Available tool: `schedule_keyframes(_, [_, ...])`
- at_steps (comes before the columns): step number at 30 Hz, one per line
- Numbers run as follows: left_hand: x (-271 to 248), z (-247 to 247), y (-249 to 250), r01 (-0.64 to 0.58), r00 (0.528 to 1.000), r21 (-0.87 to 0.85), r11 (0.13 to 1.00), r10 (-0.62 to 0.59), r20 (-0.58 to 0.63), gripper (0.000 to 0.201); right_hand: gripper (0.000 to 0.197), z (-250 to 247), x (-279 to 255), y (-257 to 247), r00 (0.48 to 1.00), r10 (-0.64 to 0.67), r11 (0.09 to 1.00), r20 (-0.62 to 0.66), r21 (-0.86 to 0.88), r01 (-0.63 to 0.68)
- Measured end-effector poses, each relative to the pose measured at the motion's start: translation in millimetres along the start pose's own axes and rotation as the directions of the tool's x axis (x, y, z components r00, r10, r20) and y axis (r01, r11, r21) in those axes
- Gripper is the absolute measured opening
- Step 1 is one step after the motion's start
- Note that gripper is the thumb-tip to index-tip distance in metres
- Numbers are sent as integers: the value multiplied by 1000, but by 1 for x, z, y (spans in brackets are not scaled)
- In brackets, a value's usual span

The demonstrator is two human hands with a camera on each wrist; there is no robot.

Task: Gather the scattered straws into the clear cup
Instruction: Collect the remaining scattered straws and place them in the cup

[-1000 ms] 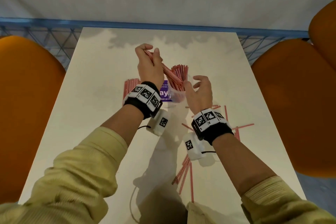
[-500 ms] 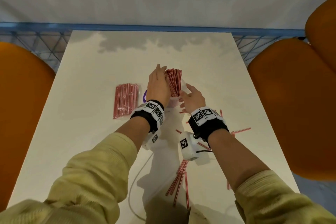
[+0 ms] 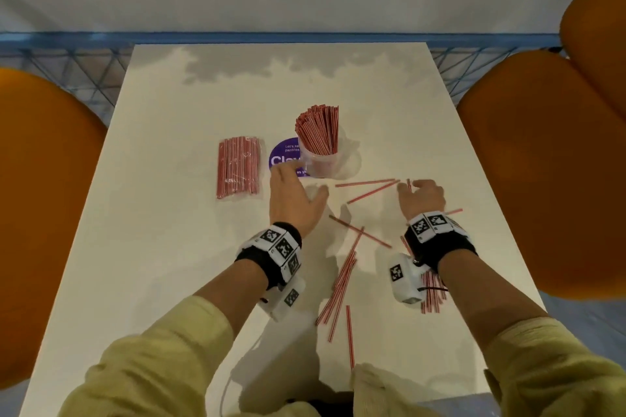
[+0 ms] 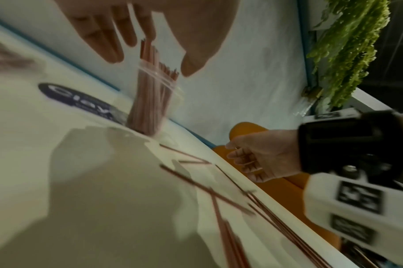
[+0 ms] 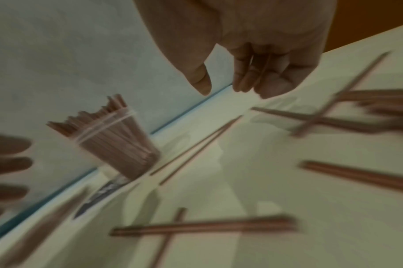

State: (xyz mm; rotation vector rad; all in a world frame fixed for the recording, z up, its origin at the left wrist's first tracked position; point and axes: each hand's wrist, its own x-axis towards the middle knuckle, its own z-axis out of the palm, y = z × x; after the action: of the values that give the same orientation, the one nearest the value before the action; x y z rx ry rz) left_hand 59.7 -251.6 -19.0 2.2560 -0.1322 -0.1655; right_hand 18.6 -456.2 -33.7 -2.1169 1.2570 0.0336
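Observation:
The clear cup [image 3: 321, 164] stands upright mid-table, packed with red striped straws [image 3: 318, 127]. My left hand [image 3: 301, 183] hovers just in front of it, fingers [image 4: 108, 45] spread and holding nothing. My right hand [image 3: 411, 185] is lower right of the cup, just above the table. Its fingers [image 5: 264, 78] are loosely curled, the thumb is apart, and nothing is in them. Loose straws lie by it: two [image 3: 367, 187] pointing towards the cup, a crossed pair [image 3: 359, 232], a bunch [image 3: 338, 284] nearer me, and more [image 3: 432, 294] under my right wrist.
A sealed packet of straws [image 3: 238, 166] lies left of the cup, and a purple round sticker [image 3: 284, 154] is between them. Orange chairs [image 3: 542, 162] flank the white table [image 3: 169, 247]. A blue rail [image 3: 271, 37] runs behind the far edge.
Both hands have left the cup. The left let go of the straws it put in and drew back; the right swung out to the loose straws on the right.

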Motion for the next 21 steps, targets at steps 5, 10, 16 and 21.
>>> schedule_keyframes(5, [-57,16,-16,-33,852,309,950,-135,506,96,90,-6,-11,44,973,228,937,-34,-266,-228])
schedule_keyframes(10, [-93,27,-16,-246,768,418,875,-87,635,107,63,2,-24,59,988,135,962,-81,-228,-150])
schedule_keyframes(16, [-97,23,-22,-169,803,335,927,-68,592,84,44,1,-40,70,999,29,996,17,-90,-27])
schedule_keyframes(21, [-82,21,-23,-87,841,278,957,-79,536,56,36,12,-72,67,996,-71,995,51,-71,74])
